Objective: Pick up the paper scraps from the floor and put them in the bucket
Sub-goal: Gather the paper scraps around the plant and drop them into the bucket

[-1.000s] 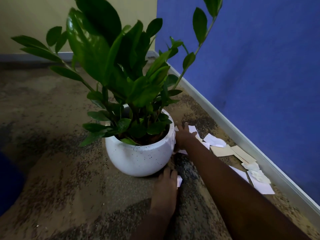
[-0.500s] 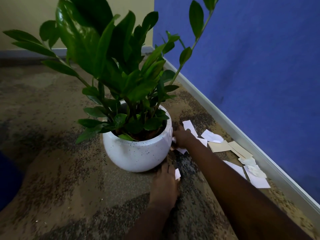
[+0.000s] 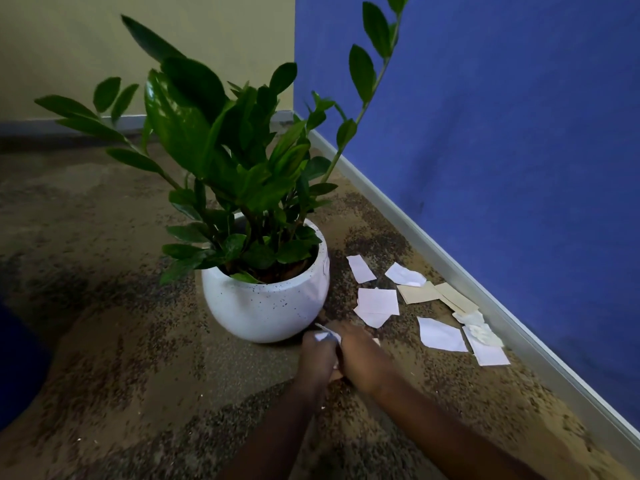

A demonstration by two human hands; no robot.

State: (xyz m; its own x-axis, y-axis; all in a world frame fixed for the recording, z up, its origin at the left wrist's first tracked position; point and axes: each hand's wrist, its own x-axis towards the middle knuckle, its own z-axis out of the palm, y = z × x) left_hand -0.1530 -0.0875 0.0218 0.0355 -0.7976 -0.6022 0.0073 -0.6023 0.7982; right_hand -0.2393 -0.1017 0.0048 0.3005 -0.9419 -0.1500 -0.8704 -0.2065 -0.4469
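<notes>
White pot [image 3: 266,306] holds a green plant [image 3: 221,147]; scraps [image 3: 378,301] beside.

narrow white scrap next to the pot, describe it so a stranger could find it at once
Start at the white speckled plant pot beside the blue wall. Right of it, paper scraps litter the floor. The narrow white scrap is the slim strip closest to the pot's rim, lying alone, touching no other.

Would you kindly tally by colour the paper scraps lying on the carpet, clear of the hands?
Flat white paper scraps: 6
Crumpled white paper scraps: 2
Beige card scraps: 2
Total: 10
Not counted: the white scrap gripped by the left hand, with the right hand against it.
</notes>
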